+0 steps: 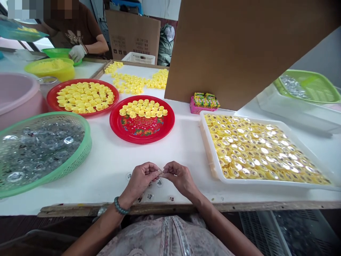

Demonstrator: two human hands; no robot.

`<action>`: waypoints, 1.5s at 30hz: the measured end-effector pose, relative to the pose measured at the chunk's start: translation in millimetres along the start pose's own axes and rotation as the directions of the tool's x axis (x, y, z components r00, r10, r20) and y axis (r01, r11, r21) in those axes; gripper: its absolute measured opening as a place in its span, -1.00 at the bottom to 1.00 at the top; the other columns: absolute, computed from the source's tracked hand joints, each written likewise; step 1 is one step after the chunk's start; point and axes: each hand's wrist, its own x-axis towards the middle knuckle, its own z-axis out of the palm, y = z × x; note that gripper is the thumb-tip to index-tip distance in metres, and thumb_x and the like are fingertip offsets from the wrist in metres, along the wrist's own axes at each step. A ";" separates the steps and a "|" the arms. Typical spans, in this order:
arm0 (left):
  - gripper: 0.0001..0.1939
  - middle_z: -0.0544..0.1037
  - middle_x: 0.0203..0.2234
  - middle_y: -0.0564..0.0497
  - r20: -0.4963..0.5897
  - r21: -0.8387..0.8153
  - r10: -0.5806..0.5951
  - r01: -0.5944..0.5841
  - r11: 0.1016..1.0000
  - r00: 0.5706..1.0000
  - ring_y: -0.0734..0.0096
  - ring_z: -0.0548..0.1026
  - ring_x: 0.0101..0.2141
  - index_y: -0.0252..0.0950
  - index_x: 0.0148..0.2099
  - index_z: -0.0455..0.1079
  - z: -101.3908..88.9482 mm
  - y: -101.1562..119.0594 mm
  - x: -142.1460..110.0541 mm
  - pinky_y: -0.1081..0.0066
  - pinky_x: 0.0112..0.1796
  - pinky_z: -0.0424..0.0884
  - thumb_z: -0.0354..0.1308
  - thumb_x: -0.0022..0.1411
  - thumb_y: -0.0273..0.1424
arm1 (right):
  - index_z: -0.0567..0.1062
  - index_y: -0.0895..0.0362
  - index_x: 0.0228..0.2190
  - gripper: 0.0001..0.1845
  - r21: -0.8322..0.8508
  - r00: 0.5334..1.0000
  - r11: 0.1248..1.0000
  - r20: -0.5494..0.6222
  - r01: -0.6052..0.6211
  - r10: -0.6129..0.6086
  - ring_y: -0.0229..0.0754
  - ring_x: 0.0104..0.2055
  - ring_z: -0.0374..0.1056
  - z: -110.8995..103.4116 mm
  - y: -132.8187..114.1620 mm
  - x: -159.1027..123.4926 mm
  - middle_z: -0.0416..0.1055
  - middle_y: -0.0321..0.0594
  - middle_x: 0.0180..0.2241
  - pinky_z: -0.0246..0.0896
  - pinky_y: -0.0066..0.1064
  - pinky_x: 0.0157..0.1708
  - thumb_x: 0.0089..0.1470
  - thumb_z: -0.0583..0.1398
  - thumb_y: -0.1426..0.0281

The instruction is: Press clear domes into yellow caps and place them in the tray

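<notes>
My left hand (140,179) and my right hand (181,179) meet fingertip to fingertip, low over the white table. Both are pinched closed around something tiny between them, too small to name. Beneath and beside them lie small clear discs (150,196) and little dark printed pieces (172,199). Beyond my hands sits a red floral tray (141,133) with yellow cup-like pieces (145,108) across its far half. On the right, a white tray (210,151) is filled with yellow pieces under shiny clear covers (255,153).
At left stand a green basket (84,151) of clear parts, a pink basin (21,96) and another red tray (114,101). A pink box (195,108) of small packets stands before a tall cardboard sheet (226,53). Across the table, a co-worker's gloved hand (77,53) touches a green bowl.
</notes>
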 end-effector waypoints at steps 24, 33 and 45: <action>-0.77 0.51 -0.50 0.04 -0.092 -0.093 0.044 -0.053 0.994 0.995 0.53 0.34 -0.50 -0.32 -0.29 0.48 4.8 22.4 4.4 0.49 -0.42 0.29 0.23 0.01 -0.29 | 0.47 0.09 -0.21 -0.77 0.051 0.990 0.990 -0.061 0.132 -0.129 -0.27 -0.39 0.29 4.8 -8.4 3.9 0.38 -0.30 -0.46 0.25 -0.41 -0.32 0.03 0.21 0.33; -0.83 0.48 -0.49 0.07 -0.064 -0.157 0.054 -0.063 0.986 0.997 0.54 0.39 -0.48 -0.32 -0.32 0.40 3.7 28.0 4.2 0.50 -0.41 0.31 0.24 0.03 -0.35 | 0.52 0.10 -0.33 -0.79 0.113 0.987 0.991 -0.151 0.066 -0.049 -0.24 -0.41 0.32 4.9 -5.2 7.6 0.44 -0.27 -0.46 0.26 -0.40 -0.36 -0.06 0.28 0.28; -0.83 0.46 -0.49 0.11 -0.115 -0.220 0.089 -0.113 0.969 0.989 0.58 0.37 -0.47 -0.31 -0.32 0.42 9.7 26.0 5.3 0.53 -0.39 0.29 0.27 0.01 -0.37 | 0.44 0.16 -0.51 -0.80 0.156 0.989 0.986 -0.140 0.060 -0.038 -0.33 -0.49 0.19 6.0 -11.8 3.9 0.36 -0.32 -0.54 0.14 -0.48 -0.46 -0.02 0.27 0.29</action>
